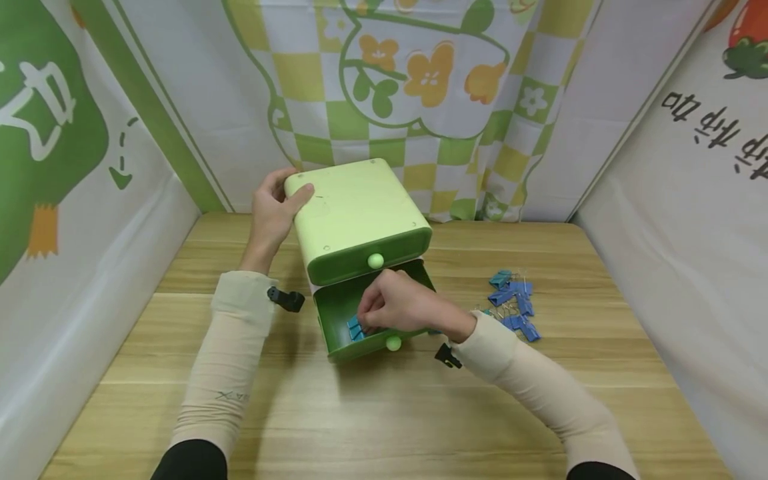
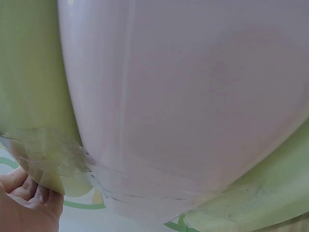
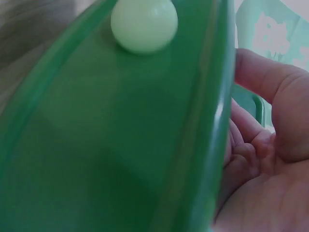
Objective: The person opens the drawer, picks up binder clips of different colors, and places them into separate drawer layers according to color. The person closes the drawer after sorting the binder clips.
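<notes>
Green cabinet [image 1: 360, 207] is gripped by left fingers [image 1: 279, 176]; right fingers [image 1: 376, 316] curl, grasp unclear.

The cabinet [image 1: 360, 207] is plain pale yellow-green; its panel [image 2: 169, 96] in the left wrist view appears pale lilac-grey between yellow-green bands. Upper drawer front [image 1: 337, 267] and lower drawer [image 1: 351, 353] are deep green, their round knobs [image 1: 375, 261] light green. The clip [image 1: 355, 329] inside the drawer is bright blue; the clips [image 1: 525, 305] beside the cabinet are mainly violet-blue, with teal among them. The surface [image 1: 420, 420] shows light brown, streaked wood grain. The curtain [image 1: 303, 73] is checked in green, yellow and white and bears orange flowers [image 1: 438, 67]. Sleeves [image 1: 231, 347] are cream, wrist straps [image 1: 287, 299] black.
</notes>
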### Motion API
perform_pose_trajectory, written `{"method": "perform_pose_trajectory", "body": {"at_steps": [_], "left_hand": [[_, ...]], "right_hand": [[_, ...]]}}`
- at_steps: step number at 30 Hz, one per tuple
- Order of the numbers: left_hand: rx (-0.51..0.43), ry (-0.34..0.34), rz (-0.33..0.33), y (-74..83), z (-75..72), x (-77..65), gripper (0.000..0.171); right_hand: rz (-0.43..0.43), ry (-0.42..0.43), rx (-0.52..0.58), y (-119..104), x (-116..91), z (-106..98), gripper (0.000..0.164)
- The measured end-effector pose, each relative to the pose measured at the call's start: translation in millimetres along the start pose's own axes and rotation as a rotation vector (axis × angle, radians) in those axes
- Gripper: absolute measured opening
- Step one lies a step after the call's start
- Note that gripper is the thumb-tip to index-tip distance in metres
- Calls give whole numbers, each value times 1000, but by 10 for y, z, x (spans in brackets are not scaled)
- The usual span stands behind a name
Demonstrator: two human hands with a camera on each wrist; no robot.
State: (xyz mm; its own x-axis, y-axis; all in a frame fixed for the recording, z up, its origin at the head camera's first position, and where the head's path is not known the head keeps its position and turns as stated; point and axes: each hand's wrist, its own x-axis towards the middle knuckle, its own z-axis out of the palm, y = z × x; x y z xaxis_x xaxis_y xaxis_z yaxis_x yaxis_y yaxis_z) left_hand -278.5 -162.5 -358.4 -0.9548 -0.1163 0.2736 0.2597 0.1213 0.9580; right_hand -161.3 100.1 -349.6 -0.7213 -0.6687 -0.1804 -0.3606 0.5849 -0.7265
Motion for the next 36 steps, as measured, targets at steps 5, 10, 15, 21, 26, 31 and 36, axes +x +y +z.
{"method": "perform_pose_trajectory", "body": {"at_steps": [5, 10, 15, 21, 26, 31, 36], "left_hand": [[5, 3, 7, -7, -1, 1, 63], [7, 4, 9, -11, 3, 3, 62], [4, 4, 12, -13, 7, 7, 61], [-9, 4, 12, -23, 6, 10, 62], [-16, 2, 18, -34, 9, 11, 62], [-27, 2, 13, -31, 9, 9, 62], [-27, 3, 15, -24, 12, 7, 64]], "right_hand": [[-10, 8, -46, -48, 80, 108, 11], [8, -3, -69, -78, 120, 175, 13], [37, -9, -110, -91, 127, 197, 14], [59, -34, -158, -107, 88, 163, 14], [23, 18, -184, -156, -52, 3, 15], [-41, 87, -163, -176, -239, -229, 13], [-43, 140, -124, -175, -457, -429, 14]]}}
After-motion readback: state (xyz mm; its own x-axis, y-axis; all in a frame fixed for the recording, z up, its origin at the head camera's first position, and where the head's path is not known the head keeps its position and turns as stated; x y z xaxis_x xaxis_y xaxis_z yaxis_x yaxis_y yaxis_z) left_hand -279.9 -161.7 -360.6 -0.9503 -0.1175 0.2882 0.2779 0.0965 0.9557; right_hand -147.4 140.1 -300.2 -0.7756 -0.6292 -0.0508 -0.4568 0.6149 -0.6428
